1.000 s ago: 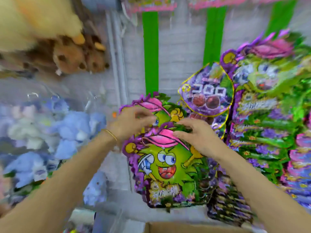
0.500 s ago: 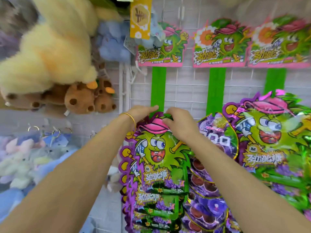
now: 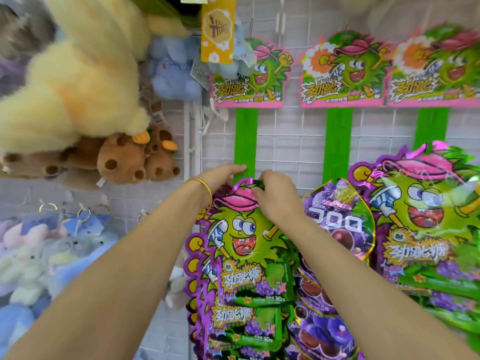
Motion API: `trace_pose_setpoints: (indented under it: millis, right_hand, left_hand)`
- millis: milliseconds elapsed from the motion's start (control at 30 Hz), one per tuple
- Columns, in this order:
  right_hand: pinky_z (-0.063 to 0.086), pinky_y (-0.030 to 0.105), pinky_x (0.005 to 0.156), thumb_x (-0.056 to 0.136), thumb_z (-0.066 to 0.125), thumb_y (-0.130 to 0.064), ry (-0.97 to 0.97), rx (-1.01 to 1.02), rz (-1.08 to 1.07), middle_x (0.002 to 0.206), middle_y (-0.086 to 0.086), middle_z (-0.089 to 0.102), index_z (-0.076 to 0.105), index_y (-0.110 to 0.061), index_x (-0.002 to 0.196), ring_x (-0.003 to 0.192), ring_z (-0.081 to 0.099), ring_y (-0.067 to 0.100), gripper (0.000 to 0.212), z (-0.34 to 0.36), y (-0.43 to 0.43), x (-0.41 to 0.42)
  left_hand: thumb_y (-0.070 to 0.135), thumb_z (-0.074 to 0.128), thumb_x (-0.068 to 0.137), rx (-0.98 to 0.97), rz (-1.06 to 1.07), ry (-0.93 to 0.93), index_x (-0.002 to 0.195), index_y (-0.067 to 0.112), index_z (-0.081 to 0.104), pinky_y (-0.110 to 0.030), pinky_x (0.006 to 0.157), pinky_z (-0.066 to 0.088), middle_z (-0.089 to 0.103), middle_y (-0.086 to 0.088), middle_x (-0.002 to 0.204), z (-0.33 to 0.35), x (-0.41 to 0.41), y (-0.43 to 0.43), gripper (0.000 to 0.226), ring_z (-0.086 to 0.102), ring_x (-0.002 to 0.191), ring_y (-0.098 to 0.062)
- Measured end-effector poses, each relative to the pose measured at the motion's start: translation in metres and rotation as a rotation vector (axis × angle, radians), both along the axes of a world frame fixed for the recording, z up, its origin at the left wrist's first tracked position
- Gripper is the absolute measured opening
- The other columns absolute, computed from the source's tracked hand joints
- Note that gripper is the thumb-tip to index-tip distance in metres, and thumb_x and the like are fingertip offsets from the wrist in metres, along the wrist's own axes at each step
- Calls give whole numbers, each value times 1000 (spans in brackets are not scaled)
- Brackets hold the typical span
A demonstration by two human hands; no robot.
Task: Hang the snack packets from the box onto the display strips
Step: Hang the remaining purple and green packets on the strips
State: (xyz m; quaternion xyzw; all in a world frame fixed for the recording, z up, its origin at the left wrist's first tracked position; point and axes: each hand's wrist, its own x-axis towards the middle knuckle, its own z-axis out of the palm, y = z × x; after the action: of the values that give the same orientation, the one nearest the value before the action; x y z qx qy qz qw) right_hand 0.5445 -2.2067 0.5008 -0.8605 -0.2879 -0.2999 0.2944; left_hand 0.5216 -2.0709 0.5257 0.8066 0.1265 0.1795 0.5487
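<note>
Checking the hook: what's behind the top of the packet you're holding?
The left green strip, on the white wire grid. The left hand and right hand cover the top of the packet, hiding any hook.

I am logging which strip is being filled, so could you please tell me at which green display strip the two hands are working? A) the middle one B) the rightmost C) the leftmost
C: the left hand and right hand meet at the top of a snack packet at the foot of the leftmost green strip.

wall: white wire grid (image 3: 291, 141) | left: plush toys (image 3: 78, 87) hanging | light: bright
</note>
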Motion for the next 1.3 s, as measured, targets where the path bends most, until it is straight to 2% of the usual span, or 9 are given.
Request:
trace_pose_setpoints:
  millis: [133, 367, 500, 600, 733, 900, 1000, 1167, 1300]
  right_hand:
    - [44, 37, 74, 90, 55, -24, 44, -45, 15, 104, 23, 62, 57, -2, 97, 100, 57, 38, 24, -9, -3, -2]
    - [38, 36, 68, 89, 56, -27, 39, -74, 22, 99, 22, 63, 58, -2, 94, 97, 57, 38, 25, -19, -8, -2]
    - [40, 36, 70, 89, 57, -32, 14, -118, -23, 104, 21, 61, 59, -1, 99, 100, 57, 37, 32, -23, -9, -7]
    - [41, 39, 85, 89, 58, -29, -89, -107, -65, 113, 17, 53, 55, -4, 113, 108, 50, 35, 35, -28, -18, -21]
    - [43, 40, 89, 86, 60, -16, -248, 140, 59, 110, 11, 52, 54, -8, 117, 103, 52, 29, 32, -65, -48, -54]
    - [45, 26, 70, 87, 60, -18, 125, 171, 214, 95, -7, 53, 59, -20, 105, 74, 54, 6, 19, -177, -84, -90]
    - [45, 22, 71, 87, 60, -13, 477, 121, 229, 84, -7, 57, 61, -15, 102, 68, 54, 5, 15, -268, -107, -95]
    - [44, 18, 62, 90, 58, -13, 951, -91, 133, 90, 2, 63, 61, -15, 97, 52, 54, -4, 8, -429, -151, -108]
    - [46, 32, 89, 89, 60, -24, 1284, -295, 10, 117, 10, 63, 60, -7, 116, 103, 61, 22, 32, -537, -167, -126]
  left_hand:
    - [56, 59, 79, 76, -13, -7, 72, 12, 56, -29, 69, 36, 54, -6, 79, -10, -5, 4, 44, 46, 73, -17]
    - [6, 67, 78, 417, -24, -352, 113, 10, 58, -9, 77, 44, 60, -4, 99, -54, -19, 11, 36, 56, 93, -16]
    - [15, 65, 80, 668, 90, -395, 131, 12, 47, -32, 105, 35, 54, -11, 121, -70, -28, 10, 54, 49, 115, -24]
    - [18, 63, 80, 751, 229, -519, 130, 13, 46, -19, 101, 20, 51, -9, 125, -81, -47, 3, 54, 40, 122, -25]
    - [19, 58, 75, 647, 290, -688, 119, 14, 53, -18, 94, 27, 54, 1, 113, -125, -82, -21, 44, 42, 109, -10]
    - [30, 55, 77, 531, 104, -549, 114, 24, 54, -21, 99, 34, 50, 15, 113, -240, -119, -70, 37, 44, 110, -6]
    - [34, 54, 77, 488, -77, -264, 113, 23, 57, -39, 94, 43, 53, 12, 113, -318, -139, -93, 38, 47, 110, -11]
    - [40, 50, 68, 518, -284, 263, 118, 11, 57, -31, 94, 38, 56, -10, 119, -398, -154, -99, 59, 52, 113, -27]
    - [24, 63, 81, 577, -386, 391, 125, 11, 52, -24, 98, 31, 50, -12, 121, -421, -151, -93, 47, 47, 117, -25]
